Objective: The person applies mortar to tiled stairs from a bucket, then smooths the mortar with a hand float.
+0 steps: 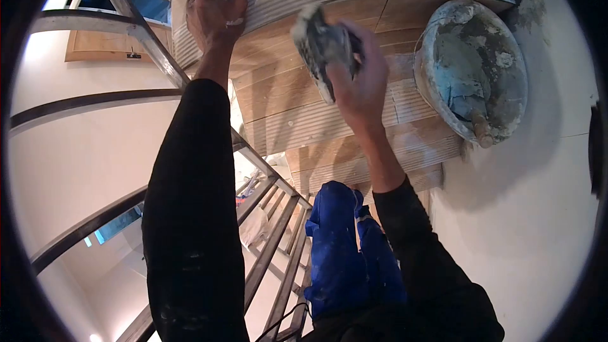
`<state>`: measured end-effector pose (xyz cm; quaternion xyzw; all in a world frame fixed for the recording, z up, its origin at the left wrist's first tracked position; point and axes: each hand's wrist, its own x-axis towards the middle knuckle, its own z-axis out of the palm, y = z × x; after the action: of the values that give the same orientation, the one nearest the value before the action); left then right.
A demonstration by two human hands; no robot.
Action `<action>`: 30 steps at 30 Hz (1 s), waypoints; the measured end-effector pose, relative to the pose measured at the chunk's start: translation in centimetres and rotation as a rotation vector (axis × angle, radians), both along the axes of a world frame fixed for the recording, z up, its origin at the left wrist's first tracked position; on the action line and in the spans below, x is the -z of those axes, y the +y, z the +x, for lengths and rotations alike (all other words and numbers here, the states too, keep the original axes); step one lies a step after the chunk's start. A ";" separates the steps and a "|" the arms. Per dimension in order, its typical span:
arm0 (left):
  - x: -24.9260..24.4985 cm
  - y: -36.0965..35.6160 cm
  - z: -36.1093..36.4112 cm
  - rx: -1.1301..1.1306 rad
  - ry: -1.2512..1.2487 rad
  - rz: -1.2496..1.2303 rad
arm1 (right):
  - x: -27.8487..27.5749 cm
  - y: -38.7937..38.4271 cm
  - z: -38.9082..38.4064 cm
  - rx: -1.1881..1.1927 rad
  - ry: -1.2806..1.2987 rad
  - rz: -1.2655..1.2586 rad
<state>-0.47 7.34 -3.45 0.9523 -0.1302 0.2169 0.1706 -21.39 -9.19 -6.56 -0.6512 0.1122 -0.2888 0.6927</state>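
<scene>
My left hand (217, 12) is closed in a fist and rests on a wood-patterned stair tread (278, 22), near its ribbed strip. Nothing shows in its curled fingers, and a pale smear marks the wrist. My right hand (364, 79) grips a flat tool caked with grey mortar (315, 41), tilted nearly on edge above the step. The tool is blurred, and its grip is partly hidden by my fingers. To the right of this hand, a round tub (425, 66) holds wet grey mortar (459, 57), with a wooden-handled trowel (482, 132) lying in it.
Metal railing bars (272, 259) run down the left side of the stairs, with a drop beyond them. A white wall (519, 228) borders the right. Lower steps (373, 152) descend toward my legs in blue trousers (342, 247).
</scene>
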 end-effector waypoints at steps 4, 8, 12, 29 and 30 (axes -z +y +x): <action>-0.2 -0.7 -0.1 -0.056 -0.003 0.007 | 4.6 -1.8 -1.0 0.356 -0.076 -0.392; 0.2 -0.3 0.3 0.002 -0.068 0.006 | 6.0 -4.1 1.3 0.575 -0.113 -0.627; 0.1 0.0 0.2 0.051 -0.063 0.055 | 5.9 -4.5 3.2 0.666 -0.185 -0.544; 0.3 -0.3 0.7 0.013 -0.083 0.043 | 4.1 -3.3 4.6 0.607 -0.210 -0.024; 0.2 -0.3 0.6 0.012 -0.084 0.046 | 4.4 -3.3 4.6 0.607 -0.210 -0.021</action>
<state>0.14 7.08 -3.63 0.9452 -0.1480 0.2525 0.1445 -16.82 -12.53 -10.93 -0.5618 0.2261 -0.5491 0.5760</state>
